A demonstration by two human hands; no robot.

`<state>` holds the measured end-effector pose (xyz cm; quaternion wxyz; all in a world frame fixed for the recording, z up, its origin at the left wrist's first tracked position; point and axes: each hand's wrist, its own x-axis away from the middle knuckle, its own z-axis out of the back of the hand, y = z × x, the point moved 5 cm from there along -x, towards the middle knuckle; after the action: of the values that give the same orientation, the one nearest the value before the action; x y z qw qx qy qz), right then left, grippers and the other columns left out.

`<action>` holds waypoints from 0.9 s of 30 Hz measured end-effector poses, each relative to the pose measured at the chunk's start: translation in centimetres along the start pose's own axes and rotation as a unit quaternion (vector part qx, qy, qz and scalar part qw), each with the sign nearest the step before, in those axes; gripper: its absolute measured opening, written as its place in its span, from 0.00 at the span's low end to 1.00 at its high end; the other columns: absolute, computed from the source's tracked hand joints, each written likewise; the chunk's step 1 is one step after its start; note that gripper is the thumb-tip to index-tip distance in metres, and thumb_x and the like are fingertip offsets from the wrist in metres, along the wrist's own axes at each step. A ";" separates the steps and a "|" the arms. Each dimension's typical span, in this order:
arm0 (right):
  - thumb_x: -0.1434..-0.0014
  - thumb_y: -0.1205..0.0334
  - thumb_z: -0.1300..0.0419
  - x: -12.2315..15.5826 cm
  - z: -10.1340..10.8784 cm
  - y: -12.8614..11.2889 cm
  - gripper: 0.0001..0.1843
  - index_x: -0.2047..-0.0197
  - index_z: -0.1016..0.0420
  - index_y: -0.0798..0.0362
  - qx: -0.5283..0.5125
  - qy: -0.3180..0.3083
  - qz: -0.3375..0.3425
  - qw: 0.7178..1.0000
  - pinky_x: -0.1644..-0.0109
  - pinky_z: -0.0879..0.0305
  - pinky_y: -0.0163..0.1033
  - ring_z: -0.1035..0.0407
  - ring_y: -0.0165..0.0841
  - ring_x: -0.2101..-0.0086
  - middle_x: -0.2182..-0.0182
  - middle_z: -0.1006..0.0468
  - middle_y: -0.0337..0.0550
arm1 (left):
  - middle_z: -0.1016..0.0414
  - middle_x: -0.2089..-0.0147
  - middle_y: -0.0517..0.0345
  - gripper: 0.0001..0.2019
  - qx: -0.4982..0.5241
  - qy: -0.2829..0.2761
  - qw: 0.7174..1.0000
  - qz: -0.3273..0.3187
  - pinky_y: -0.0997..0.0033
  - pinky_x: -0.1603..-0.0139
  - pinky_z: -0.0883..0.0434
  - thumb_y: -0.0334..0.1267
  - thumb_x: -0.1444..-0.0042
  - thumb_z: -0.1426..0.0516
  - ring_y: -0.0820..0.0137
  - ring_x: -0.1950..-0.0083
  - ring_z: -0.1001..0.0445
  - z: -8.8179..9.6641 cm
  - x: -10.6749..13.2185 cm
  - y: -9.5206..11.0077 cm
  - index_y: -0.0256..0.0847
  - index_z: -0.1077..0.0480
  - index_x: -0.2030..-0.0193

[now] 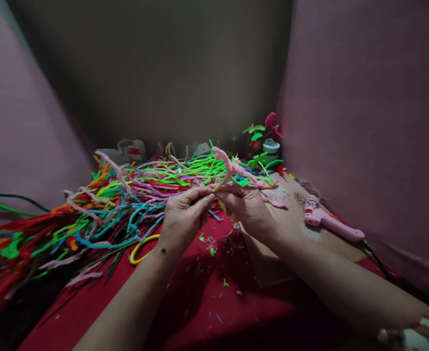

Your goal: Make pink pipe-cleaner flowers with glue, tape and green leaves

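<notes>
My left hand [184, 214] and my right hand [246, 204] meet above the red cloth [214, 292]. Both pinch the lower end of a pink pipe cleaner piece [233, 168] that sticks up and away from my fingers, with a thin stick at its base. The fingers of both hands are closed around that base. Behind and to the left spreads a big heap of coloured pipe cleaners [101, 204].
A pink glue gun [329, 222] lies on brown cardboard [295, 229] at the right, its cord trailing off. A small green jar [271, 146] with finished pipe cleaner flowers [263, 129] stands at the back. A yellow loop [143, 246] and small scraps lie on the cloth. Walls close in on three sides.
</notes>
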<state>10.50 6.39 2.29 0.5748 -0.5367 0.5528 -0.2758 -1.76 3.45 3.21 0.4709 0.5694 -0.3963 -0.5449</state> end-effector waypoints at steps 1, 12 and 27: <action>0.50 0.59 0.37 -0.1 0.0 0.1 0.07 0.73 0.24 0.54 -0.019 -0.009 -0.001 1.000 0.76 0.50 0.35 0.49 0.24 0.80 0.82 0.37 0.33 | 0.37 0.83 0.67 0.05 0.019 -0.018 0.999 0.023 0.81 0.85 0.47 0.37 0.52 0.39 0.82 0.85 0.44 0.0 0.0 0.0 0.38 0.27 0.69; 0.52 0.57 0.36 0.2 -0.2 1.0 0.09 0.74 0.25 0.55 -0.078 -0.020 -0.047 0.996 0.77 0.56 0.35 0.50 0.23 0.81 0.83 0.37 0.32 | 0.29 0.72 0.63 0.11 0.003 -0.077 0.996 0.044 0.79 0.71 0.35 0.39 0.55 0.36 0.79 0.74 0.32 0.7 -0.9 0.5 0.37 0.31 0.68; 0.58 0.62 0.37 1.0 -1.9 1.2 0.12 0.84 0.37 0.53 -0.087 -0.102 -0.138 0.981 0.80 0.55 0.34 0.49 0.23 0.85 0.89 0.40 0.30 | 0.28 0.74 0.58 0.11 -0.086 -0.073 0.993 0.017 0.74 0.71 0.36 0.43 0.50 0.42 0.73 0.72 0.33 0.5 -0.2 1.0 0.35 0.28 0.73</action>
<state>8.65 5.18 1.19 0.5358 -0.6811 0.4333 -0.2474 -2.21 3.36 4.23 0.4968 0.4790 -0.3907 -0.6091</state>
